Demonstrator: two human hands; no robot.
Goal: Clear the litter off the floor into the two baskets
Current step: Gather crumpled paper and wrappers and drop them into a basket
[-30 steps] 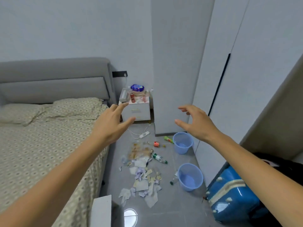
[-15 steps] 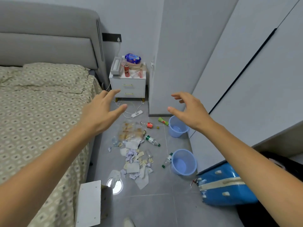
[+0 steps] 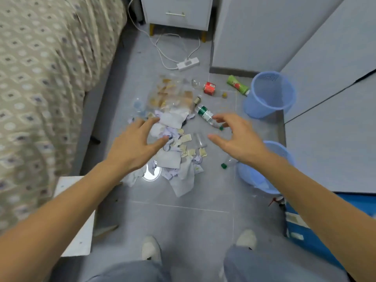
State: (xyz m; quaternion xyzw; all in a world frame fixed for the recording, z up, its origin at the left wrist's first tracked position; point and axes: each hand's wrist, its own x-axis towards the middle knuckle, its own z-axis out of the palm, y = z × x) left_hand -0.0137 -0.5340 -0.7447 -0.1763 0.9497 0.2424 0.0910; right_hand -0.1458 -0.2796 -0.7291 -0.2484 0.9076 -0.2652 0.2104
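1. Both hands are held out over a litter-strewn bedroom floor [image 3: 183,216], the left hand [image 3: 134,147] and right hand [image 3: 236,139] spread with fingers loose and nothing grasped.

2. A heap of torn paper scraps [image 3: 173,157] is seen just beyond and beneath the left fingers [image 3: 150,122]; whether they are touching the paper cannot be told from this blurred view.

3. A clear plastic bottle with a green label [image 3: 205,113] lies just beyond the right fingers [image 3: 218,119], apparently untouched.

4. Farther beyond the fingers lie a red can [image 3: 209,88], a green snack tube [image 3: 237,85] and a crumpled clear wrapper [image 3: 171,94].

5. Two blue baskets are stood on the outer side of the right hand: the far basket [image 3: 270,94] well beyond it, the near basket [image 3: 264,176] just beside the wrist, partly hidden by the forearm. A second bottle with a green cap [image 3: 227,162] lies against the near one.

6. The task is judged to be at its opening reach; no litter is seen in the far basket, and the near one is too hidden to judge.

7. The next move would call for the fingers to be lowered and closed on a first item, the labelled bottle or a handful of scraps, then carried to a basket.
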